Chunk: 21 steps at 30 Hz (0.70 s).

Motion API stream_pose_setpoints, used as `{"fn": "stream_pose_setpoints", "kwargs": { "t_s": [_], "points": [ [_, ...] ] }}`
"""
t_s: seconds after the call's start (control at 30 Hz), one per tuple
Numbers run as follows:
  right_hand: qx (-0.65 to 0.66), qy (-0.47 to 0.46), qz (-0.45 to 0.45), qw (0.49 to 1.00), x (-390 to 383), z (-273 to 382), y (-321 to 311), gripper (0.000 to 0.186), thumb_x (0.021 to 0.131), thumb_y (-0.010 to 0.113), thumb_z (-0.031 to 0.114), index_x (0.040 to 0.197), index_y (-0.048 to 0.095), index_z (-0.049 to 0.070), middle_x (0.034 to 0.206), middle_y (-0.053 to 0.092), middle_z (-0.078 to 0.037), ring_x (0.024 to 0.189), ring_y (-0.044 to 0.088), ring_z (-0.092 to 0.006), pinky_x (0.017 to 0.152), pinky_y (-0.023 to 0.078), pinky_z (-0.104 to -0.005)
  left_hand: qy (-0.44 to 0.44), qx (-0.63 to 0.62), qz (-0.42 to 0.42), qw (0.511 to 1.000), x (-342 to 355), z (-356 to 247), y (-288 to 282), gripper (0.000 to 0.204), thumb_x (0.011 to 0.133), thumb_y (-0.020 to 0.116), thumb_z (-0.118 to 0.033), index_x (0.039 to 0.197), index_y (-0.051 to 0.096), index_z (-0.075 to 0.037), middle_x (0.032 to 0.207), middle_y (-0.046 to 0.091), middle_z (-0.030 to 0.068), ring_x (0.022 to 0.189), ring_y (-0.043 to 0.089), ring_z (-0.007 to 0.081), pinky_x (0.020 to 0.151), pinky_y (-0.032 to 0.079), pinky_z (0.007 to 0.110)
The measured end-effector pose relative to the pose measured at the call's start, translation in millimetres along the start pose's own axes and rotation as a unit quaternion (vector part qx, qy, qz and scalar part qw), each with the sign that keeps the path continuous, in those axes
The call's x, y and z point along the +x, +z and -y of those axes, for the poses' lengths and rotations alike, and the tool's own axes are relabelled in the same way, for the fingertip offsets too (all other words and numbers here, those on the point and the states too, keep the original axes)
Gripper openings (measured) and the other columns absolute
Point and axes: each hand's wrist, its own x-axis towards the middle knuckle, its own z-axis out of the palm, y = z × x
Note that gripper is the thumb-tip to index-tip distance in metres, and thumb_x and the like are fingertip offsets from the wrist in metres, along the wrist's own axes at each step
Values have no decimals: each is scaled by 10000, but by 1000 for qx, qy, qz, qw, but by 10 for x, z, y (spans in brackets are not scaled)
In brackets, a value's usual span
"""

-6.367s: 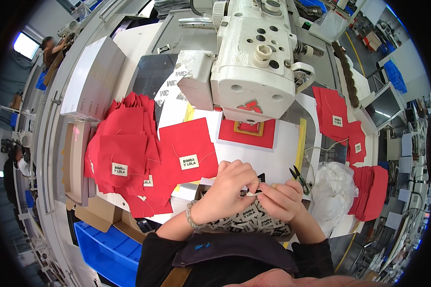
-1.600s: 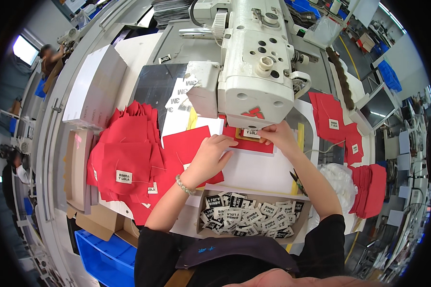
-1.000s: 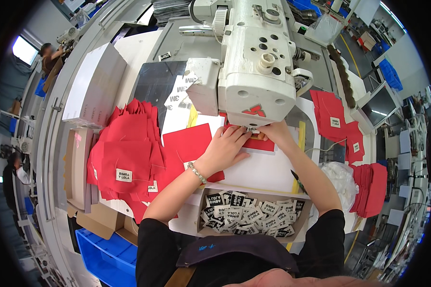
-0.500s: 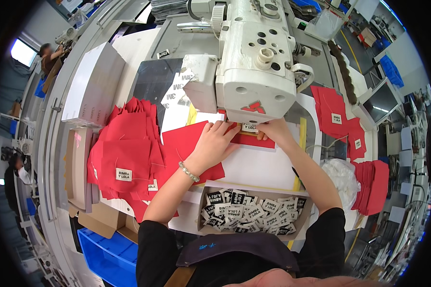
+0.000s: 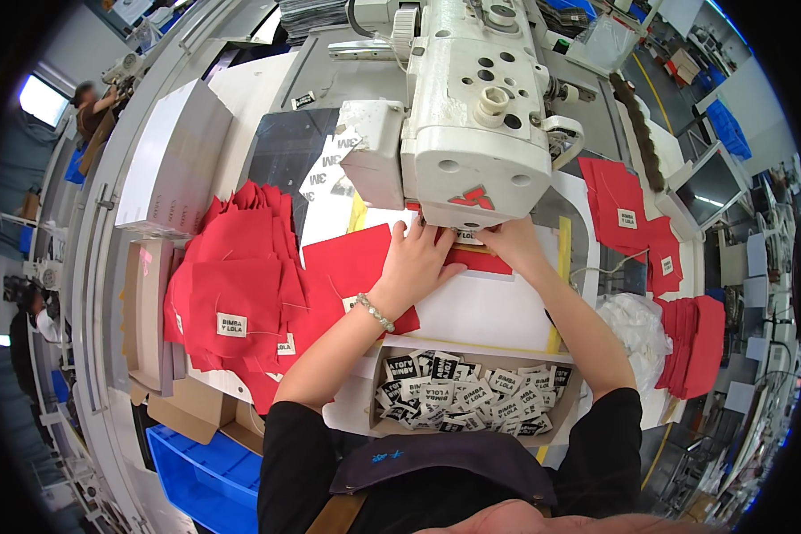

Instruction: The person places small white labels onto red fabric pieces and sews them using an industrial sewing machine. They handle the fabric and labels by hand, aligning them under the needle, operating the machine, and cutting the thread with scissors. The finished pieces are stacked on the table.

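Both hands work under the white sewing machine's head (image 5: 481,151). My left hand (image 5: 420,265) lies with fingers spread on a red fabric piece, its fingertips beside a small white woven label (image 5: 469,238) with dark print. From the other side my right hand (image 5: 513,245), fingers bent and drawn together, grips the label's right edge. Part of the red fabric piece (image 5: 482,261) shows beneath the label; the machine hides the needle area. Another red piece (image 5: 351,258) lies under my left wrist, with a label partly showing by the bracelet.
A box of loose black and white labels (image 5: 472,396) stands close in front of me. Labelled red pieces (image 5: 231,298) are heaped at the left, with a tall white box (image 5: 173,160) behind. At the right lie a red stack (image 5: 690,347) and a clear plastic bag (image 5: 634,334).
My left hand has shifted slightly right, its fingers more spread and thumb reaching further right. The label near my left wrist has come into sight. My right hand has barely moved.
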Motion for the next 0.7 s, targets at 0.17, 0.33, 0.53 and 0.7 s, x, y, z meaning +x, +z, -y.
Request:
{"fn": "stream_pose_setpoints", "kwargs": {
  "t_s": [0.17, 0.33, 0.53, 0.7],
  "points": [
    [-9, 26, 11, 1000, -62, 156, -111, 237, 765, 706, 102, 941, 641, -44, 690, 661, -107, 596, 635, -179, 579, 499, -314, -5, 4, 1, 1000, -3, 10, 20, 532, 811, 660, -496, 1145, 601, -86, 1146, 524, 143, 1082, 493, 295, 857, 368, 436],
    [-13, 8, 13, 1000, -97, 218, -130, 244, 770, 701, 91, 958, 645, -54, 721, 677, -122, 623, 655, -180, 590, 508, -303, -7, -5, 4, 1000, -11, 4, 18, 538, 807, 666, -482, 1151, 595, -75, 1140, 539, 146, 1096, 494, 304, 864, 370, 435],
    [69, 79, 46, 993, -41, 162, -82, 228, 785, 686, 57, 965, 622, -66, 744, 687, -113, 559, 648, -154, 487, 502, -262, -7, -52, 42, 998, 1, 56, -82, 501, 798, 692, -410, 1155, 598, -71, 1114, 568, 115, 1107, 503, 292, 882, 374, 439],
    [164, 89, 57, 981, 2, 55, -44, 212, 813, 659, 14, 999, 597, -67, 771, 691, -116, 537, 650, -145, 423, 471, -233, 33, -91, 13, 995, -37, 139, -56, 475, 804, 701, -363, 1168, 599, -75, 1152, 539, 116, 1059, 515, 267, 899, 367, 429]
  ]
}}
